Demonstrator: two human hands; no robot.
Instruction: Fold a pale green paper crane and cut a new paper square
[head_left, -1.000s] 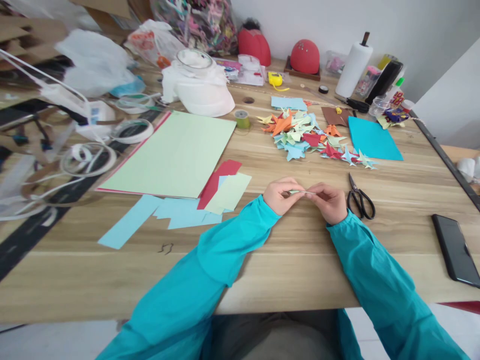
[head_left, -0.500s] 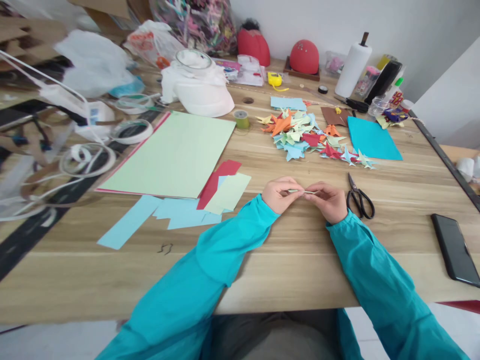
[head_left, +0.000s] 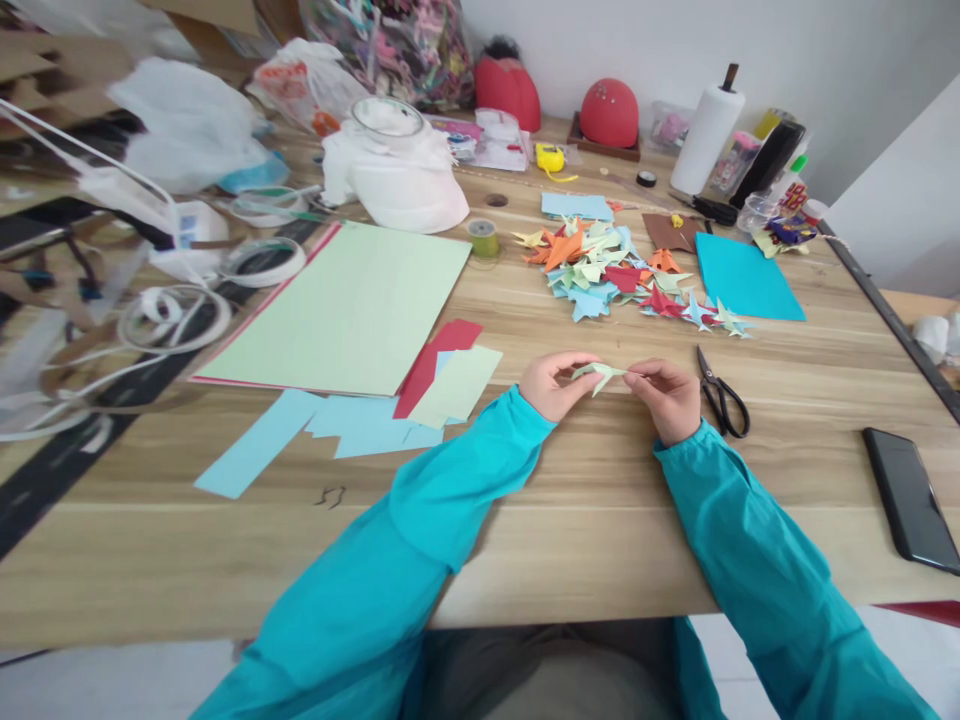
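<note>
A small pale green folded paper figure [head_left: 600,376] is held between my two hands, above the wooden table [head_left: 570,540]. My left hand [head_left: 553,384] pinches its left part between thumb and fingers. At its right, my right hand [head_left: 669,396] grips a thin pointed end of the paper with thumb and fingertips. Black-handled scissors [head_left: 721,395] lie just right of my right hand. Beyond my hands is a pile of folded paper figures [head_left: 592,262] in orange, green, blue and red.
Left lie a large pale green sheet stack [head_left: 352,300], blue paper strips [head_left: 259,445] and a green strip [head_left: 457,385]. A spool [head_left: 482,238] stands behind. A phone [head_left: 911,498] is at right, a turquoise sheet [head_left: 748,275] at back right. Cables [head_left: 165,320] clutter the left.
My hands have moved slightly apart. The folded paper, a thin edge between my fingers before, now shows a wider body with points spread out. The things on the table have not moved.
</note>
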